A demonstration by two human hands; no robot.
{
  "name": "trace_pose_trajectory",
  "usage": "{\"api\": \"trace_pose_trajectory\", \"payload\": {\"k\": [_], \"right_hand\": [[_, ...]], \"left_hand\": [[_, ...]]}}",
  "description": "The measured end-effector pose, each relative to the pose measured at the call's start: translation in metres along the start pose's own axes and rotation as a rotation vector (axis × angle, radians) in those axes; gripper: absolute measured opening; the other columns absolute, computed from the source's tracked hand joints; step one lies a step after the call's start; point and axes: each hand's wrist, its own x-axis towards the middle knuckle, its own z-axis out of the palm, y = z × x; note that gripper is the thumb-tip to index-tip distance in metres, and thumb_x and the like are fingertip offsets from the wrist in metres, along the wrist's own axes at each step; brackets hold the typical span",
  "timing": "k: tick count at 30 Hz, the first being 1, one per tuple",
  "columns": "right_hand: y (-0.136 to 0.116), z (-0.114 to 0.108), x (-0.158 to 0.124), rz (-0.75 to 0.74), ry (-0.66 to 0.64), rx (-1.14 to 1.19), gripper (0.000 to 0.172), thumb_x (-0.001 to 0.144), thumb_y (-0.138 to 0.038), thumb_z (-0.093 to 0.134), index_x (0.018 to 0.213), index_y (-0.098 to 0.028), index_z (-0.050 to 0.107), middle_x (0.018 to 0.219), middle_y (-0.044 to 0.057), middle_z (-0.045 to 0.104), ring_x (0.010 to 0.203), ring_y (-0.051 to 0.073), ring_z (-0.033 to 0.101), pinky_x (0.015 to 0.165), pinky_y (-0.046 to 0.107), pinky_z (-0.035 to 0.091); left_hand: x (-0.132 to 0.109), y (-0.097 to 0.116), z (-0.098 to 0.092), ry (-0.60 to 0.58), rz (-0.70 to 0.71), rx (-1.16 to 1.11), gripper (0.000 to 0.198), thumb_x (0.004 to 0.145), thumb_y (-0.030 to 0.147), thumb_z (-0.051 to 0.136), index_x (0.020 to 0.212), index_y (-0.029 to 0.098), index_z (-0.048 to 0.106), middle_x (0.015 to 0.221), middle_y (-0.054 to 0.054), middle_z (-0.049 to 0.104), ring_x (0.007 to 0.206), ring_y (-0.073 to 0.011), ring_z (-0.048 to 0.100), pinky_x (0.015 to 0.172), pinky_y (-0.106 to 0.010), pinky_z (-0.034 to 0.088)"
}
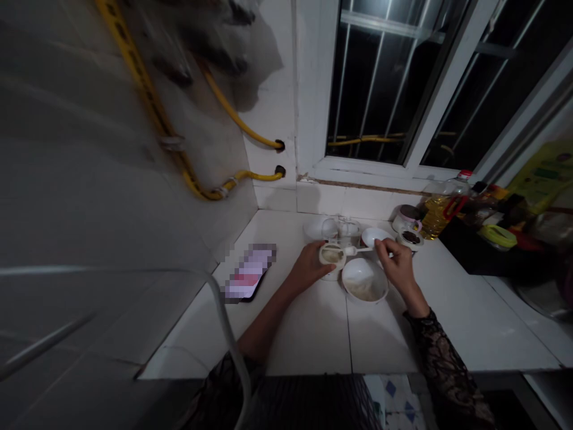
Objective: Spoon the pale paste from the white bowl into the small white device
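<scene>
White spoon (351, 251) here, I'm pinching it in my right hand (397, 264) while my left hand (308, 267) is gripping a small jar (332, 257). Bowl (360, 269) is sitting just beside it.

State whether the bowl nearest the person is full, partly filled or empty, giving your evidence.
Partly filled: pale stuff lies in the bowl, while its white inside shows bare above.

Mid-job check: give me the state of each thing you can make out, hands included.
Left hand: closed around the jar
Jar: open, pale contents showing
Right hand: pinching the spoon's handle
White spoon: held at the jar's mouth
Bowl: uncovered, pale contents at the bottom
Phone: screen lit
Oil bottle: red cap on, yellow liquid inside
</scene>
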Motion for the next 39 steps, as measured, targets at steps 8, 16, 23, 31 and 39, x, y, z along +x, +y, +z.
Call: {"api": "trace_pose_trajectory", "payload": {"k": [8,16,23,31,39], "right_hand": [[0.031,-0.015,-0.007,0.169,-0.421,-0.147,0.039,0.082,-0.042,0.046,0.05,-0.021,0.037,0.048,-0.003,0.035,0.047,0.009,0.033,0.048,0.024,0.021],[0.018,0.009,-0.012,0.186,-0.502,0.006,0.044,0.083,-0.048,0.042,0.05,-0.022,0.028,0.051,-0.004,0.028,0.05,0.009,0.026,0.047,0.025,0.019],[0.031,-0.002,-0.009,0.421,-0.367,0.173,0.048,0.077,-0.056,0.049,0.049,-0.023,0.029,0.047,-0.006,0.025,0.046,0.007,0.023,0.044,0.024,0.017],[0.03,0.001,-0.009,0.375,-0.373,0.135,0.05,0.077,-0.059,0.048,0.048,-0.023,0.03,0.046,-0.005,0.028,0.045,0.008,0.025,0.043,0.023,0.018],[0.019,0.012,-0.016,0.217,-0.458,0.063,0.05,0.085,-0.056,0.044,0.051,-0.022,0.03,0.05,-0.004,0.027,0.05,0.009,0.025,0.045,0.023,0.019]], "left_hand": [[0.0,0.0,-0.001,-0.002,-0.01,0.009,0.061,0.072,0.042,0.076,0.123,0.02,0.053,0.128,-0.011,0.059,0.124,-0.0288,0.053,0.107,-0.046,0.04],[0.001,0.0,0.0,0.004,-0.011,-0.026,0.061,0.071,0.043,0.076,0.123,0.02,0.054,0.128,-0.012,0.058,0.124,-0.0293,0.052,0.107,-0.046,0.039],[0.0,0.003,-0.002,0.001,-0.013,-0.001,0.059,0.072,0.043,0.075,0.122,0.021,0.054,0.127,-0.01,0.059,0.123,-0.0283,0.054,0.105,-0.045,0.041],[0.001,0.002,-0.001,0.001,-0.018,-0.01,0.059,0.071,0.041,0.076,0.122,0.022,0.053,0.127,-0.009,0.058,0.123,-0.0277,0.053,0.107,-0.045,0.039],[0.001,0.001,-0.001,0.002,-0.005,-0.01,0.061,0.071,0.043,0.076,0.123,0.021,0.053,0.128,-0.011,0.058,0.124,-0.0288,0.052,0.107,-0.047,0.039]]}}
